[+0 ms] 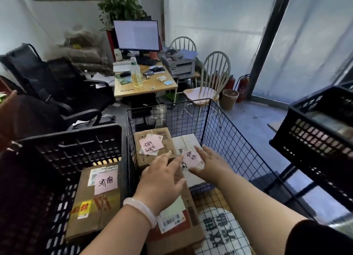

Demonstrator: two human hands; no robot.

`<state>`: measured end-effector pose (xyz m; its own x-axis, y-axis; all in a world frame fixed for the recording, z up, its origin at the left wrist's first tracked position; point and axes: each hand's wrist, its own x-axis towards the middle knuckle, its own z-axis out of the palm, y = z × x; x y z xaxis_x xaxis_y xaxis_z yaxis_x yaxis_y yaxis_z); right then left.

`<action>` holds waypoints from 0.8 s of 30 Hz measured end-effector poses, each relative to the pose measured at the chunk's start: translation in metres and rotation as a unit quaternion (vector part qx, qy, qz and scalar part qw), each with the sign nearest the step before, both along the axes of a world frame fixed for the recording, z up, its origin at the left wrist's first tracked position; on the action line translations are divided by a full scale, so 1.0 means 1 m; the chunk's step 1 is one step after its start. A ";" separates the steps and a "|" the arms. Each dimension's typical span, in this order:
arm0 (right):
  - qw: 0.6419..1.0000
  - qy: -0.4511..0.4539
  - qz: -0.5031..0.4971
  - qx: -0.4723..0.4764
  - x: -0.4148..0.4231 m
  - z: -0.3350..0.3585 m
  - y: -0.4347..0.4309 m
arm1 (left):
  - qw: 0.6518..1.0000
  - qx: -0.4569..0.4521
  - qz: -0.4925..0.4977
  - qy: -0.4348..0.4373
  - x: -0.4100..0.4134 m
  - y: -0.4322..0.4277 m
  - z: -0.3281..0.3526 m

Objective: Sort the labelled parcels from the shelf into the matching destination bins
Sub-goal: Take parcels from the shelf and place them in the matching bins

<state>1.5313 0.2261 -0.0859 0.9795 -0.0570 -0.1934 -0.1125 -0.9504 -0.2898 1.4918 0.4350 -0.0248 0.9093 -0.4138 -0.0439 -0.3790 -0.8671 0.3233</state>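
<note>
Both my hands reach into a black wire bin (pixel 219 121) in front of me. A white parcel (pixel 188 142) with a pink handwritten label (pixel 192 159) lies at the bin's far right. My right hand (pixel 212 164) hovers over its right side with fingers spread. My left hand (pixel 162 180), a pale bangle on its wrist, stretches with straight fingers toward the same label. Behind it lies a brown parcel (pixel 152 140) with its own pink label. Another brown box (pixel 183 222) with a barcode sticker lies under my left wrist.
A black plastic crate (pixel 63 149) on the left holds a brown parcel (pixel 95 201) with a pink label. Another black crate (pixel 315 132) stands raised at the right. Beyond are a desk with a monitor (pixel 136 35), office chairs, white wooden chairs and fire extinguishers.
</note>
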 end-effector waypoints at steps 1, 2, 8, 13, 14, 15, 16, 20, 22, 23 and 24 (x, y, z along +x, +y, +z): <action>1.000 -0.018 0.004 -0.014 -0.012 0.016 0.003 | 1.000 0.001 -0.006 -0.009 -0.002 0.001 0.005; 0.999 -0.033 0.006 -0.027 -0.026 0.032 0.006 | 1.000 0.001 -0.012 -0.021 -0.005 0.003 0.010; 0.982 -0.175 -0.056 -0.039 -0.156 0.101 0.039 | 0.988 -0.034 -0.093 -0.122 -0.046 0.011 0.035; 0.945 -0.273 -0.174 -0.050 -0.294 0.110 0.070 | 0.954 -0.117 -0.208 -0.180 -0.114 0.004 0.033; 0.942 -0.263 -0.197 -0.067 -0.320 0.110 0.075 | 0.947 -0.130 -0.232 -0.179 -0.132 -0.001 0.032; 0.940 -0.249 -0.218 -0.084 -0.344 0.111 0.079 | 0.940 -0.144 -0.256 -0.174 -0.150 -0.007 0.033; 0.938 -0.235 -0.235 -0.100 -0.369 0.113 0.082 | 0.932 -0.156 -0.281 -0.170 -0.170 -0.014 0.035; 0.913 -0.227 -0.301 -0.158 -0.465 0.126 0.091 | 0.883 -0.195 -0.386 -0.180 -0.249 -0.042 0.049; 0.891 -0.242 -0.343 -0.176 -0.512 0.134 0.096 | 0.857 -0.222 -0.428 -0.180 -0.286 -0.055 0.059; 0.881 -0.245 -0.363 -0.180 -0.535 0.137 0.098 | 0.845 -0.232 -0.447 -0.179 -0.304 -0.060 0.063; 0.872 -0.242 -0.384 -0.183 -0.556 0.140 0.101 | 0.834 -0.242 -0.463 -0.178 -0.323 -0.065 0.067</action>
<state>0.9753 0.3272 0.0544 0.5876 -0.7025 0.4014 -0.7050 -0.6880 -0.1721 1.1689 0.3698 0.0422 0.1101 -0.8362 0.5373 -0.9603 0.0500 0.2746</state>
